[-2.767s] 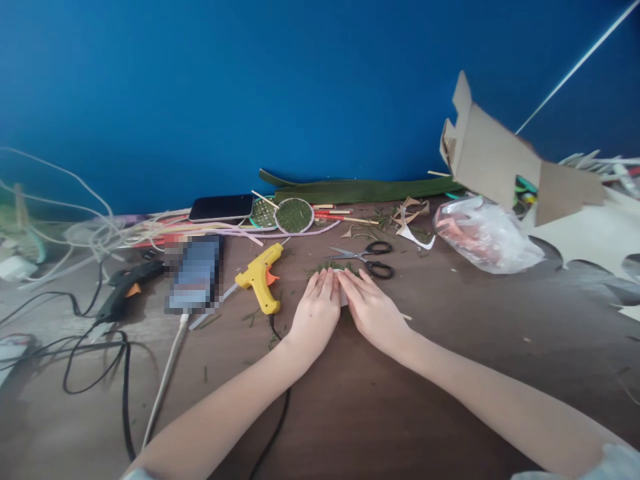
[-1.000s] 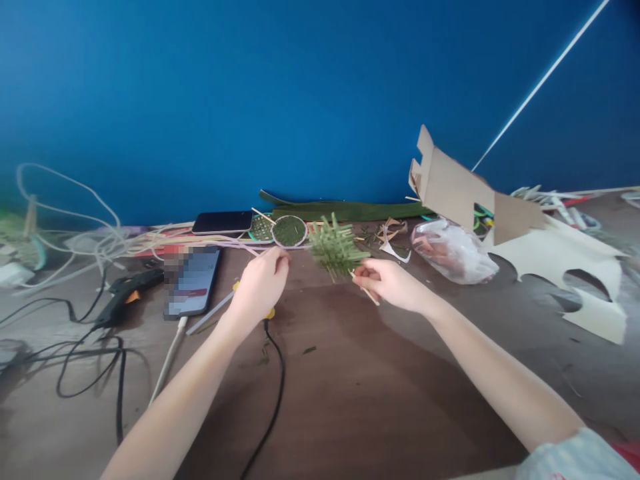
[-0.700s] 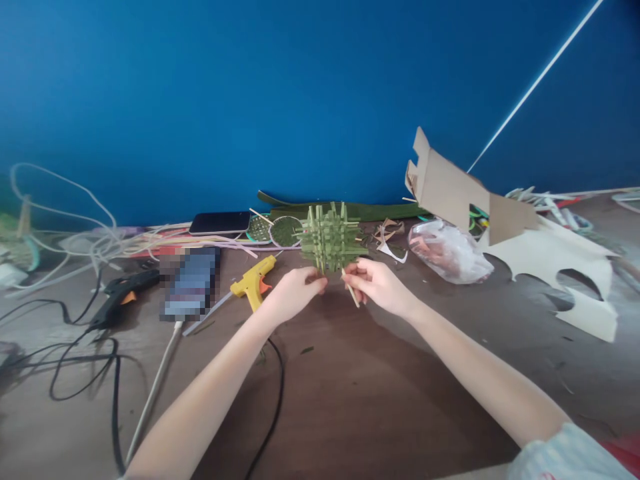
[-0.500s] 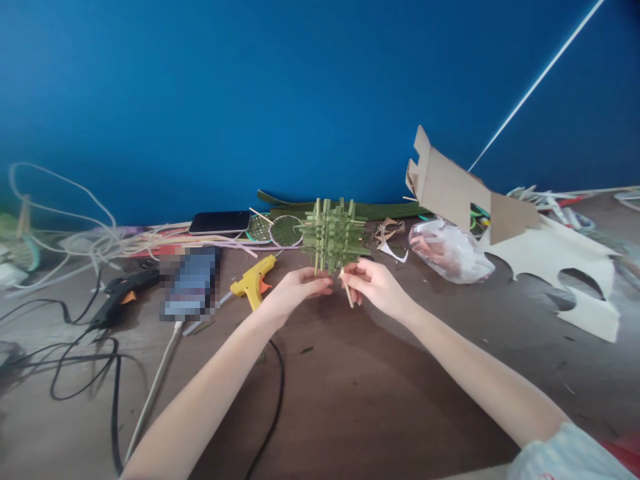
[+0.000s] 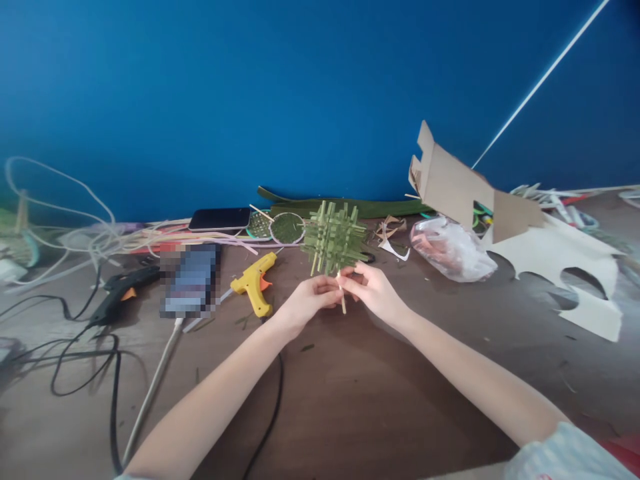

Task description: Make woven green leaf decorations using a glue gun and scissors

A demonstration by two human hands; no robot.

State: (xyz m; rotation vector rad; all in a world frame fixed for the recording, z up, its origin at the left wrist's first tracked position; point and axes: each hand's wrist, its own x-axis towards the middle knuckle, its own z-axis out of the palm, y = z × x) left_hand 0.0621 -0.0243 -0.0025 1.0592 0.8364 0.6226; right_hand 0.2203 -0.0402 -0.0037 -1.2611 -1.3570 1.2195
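Observation:
A square of woven green leaf strips point(image 5: 334, 237), its loose ends sticking out all round, is held up in front of me, slightly turned. A thin pale stick point(image 5: 343, 305) runs down from its lower edge. My right hand point(image 5: 369, 285) pinches this stick at the bottom edge of the weave. Close against it, my left hand point(image 5: 317, 295) is closed, with its fingertips at the same stick. The fingers partly hide where stick and leaf weave meet.
Left of my hands lie a yellow glue gun point(image 5: 255, 285), a black glue gun point(image 5: 123, 293) with cords, and a phone point(image 5: 193, 280) on its cable. Behind are small woven rackets point(image 5: 287, 229) and long leaves point(image 5: 350, 207). At right stand a plastic bag point(image 5: 453, 250) and cut cardboard point(image 5: 450, 177).
The woven square has tilted. My left hand has slid right, its fingertips now meeting the stick beside my right hand. The stick's lower end has swung left and hangs more upright.

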